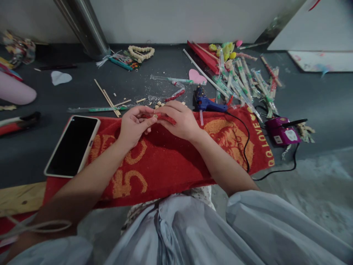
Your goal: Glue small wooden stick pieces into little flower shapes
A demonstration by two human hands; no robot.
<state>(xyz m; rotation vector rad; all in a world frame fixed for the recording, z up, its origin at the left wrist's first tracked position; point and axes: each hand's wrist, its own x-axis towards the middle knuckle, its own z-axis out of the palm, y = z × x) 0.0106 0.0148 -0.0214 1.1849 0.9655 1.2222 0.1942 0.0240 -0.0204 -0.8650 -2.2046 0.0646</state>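
My left hand (pixel 135 125) and my right hand (pixel 179 119) meet over the far edge of a red towel (pixel 165 162) with orange print. Both pinch a small red piece (pixel 162 117) with a tiny tan bit at its end; what exactly it is I cannot make out. The fingers of each hand are curled together around it. A few small tan bits (pixel 158 105) lie just beyond the fingertips.
A phone (pixel 73 145) lies face up on the towel's left end. A blue glue gun (pixel 208 105) with a black cord sits right of my hands, with a purple device (pixel 281 132) further right. Wrapped chopsticks (pixel 245 86), loose sticks (pixel 107 97), a pink heart (pixel 196 76) and a beaded heart (pixel 141 52) litter the dark floor.
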